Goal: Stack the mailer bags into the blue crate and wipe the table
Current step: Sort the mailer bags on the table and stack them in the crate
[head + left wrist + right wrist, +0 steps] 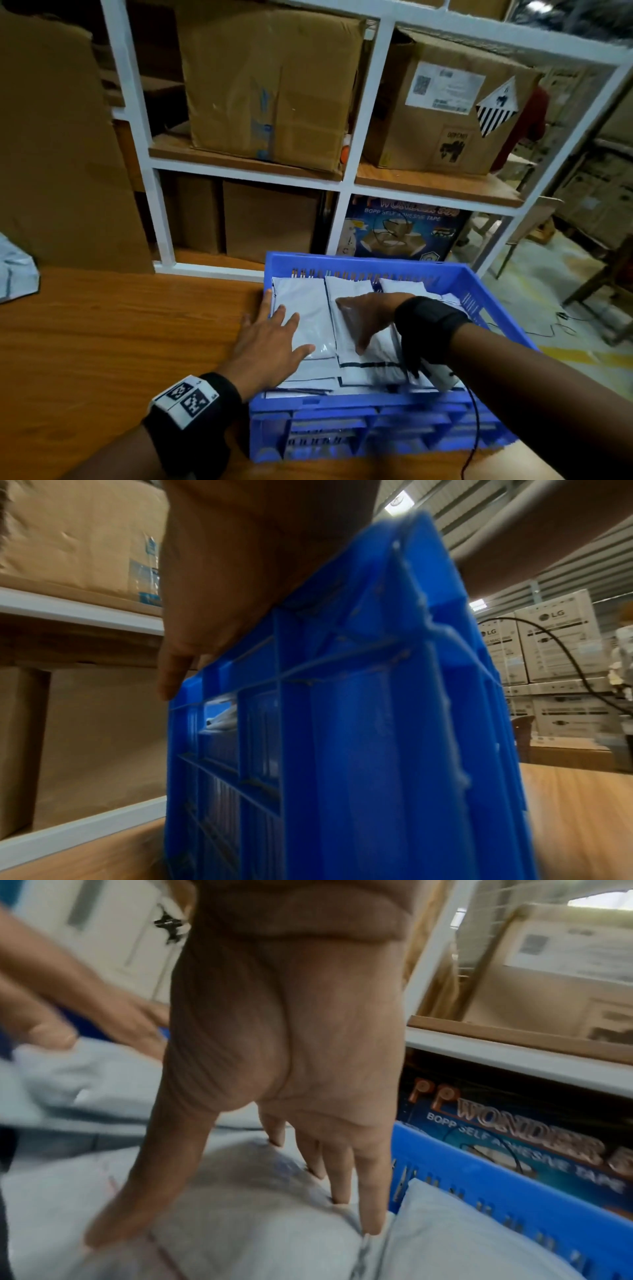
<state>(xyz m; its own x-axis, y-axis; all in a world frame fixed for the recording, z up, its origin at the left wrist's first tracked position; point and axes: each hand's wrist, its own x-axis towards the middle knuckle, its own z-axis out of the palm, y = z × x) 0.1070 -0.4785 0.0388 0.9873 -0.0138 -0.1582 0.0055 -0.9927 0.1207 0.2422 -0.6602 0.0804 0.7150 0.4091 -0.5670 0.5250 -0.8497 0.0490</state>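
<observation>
Both hands lie flat, fingers straight, on white mailer bags [308,308] in the blue crate [376,411]. Left hand [270,342] crosses the rim; right hand [366,318] presses the middle stack.

Warehouse; shelving [346,185] holds cartons [274,85]; stacked appliance boxes [555,647]

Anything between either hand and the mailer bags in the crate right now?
Nothing visible. The right hand lies flat on the middle mailer bag inside the blue crate. The left hand reaches over the crate's left wall, fingers on the left mailer bag.
</observation>
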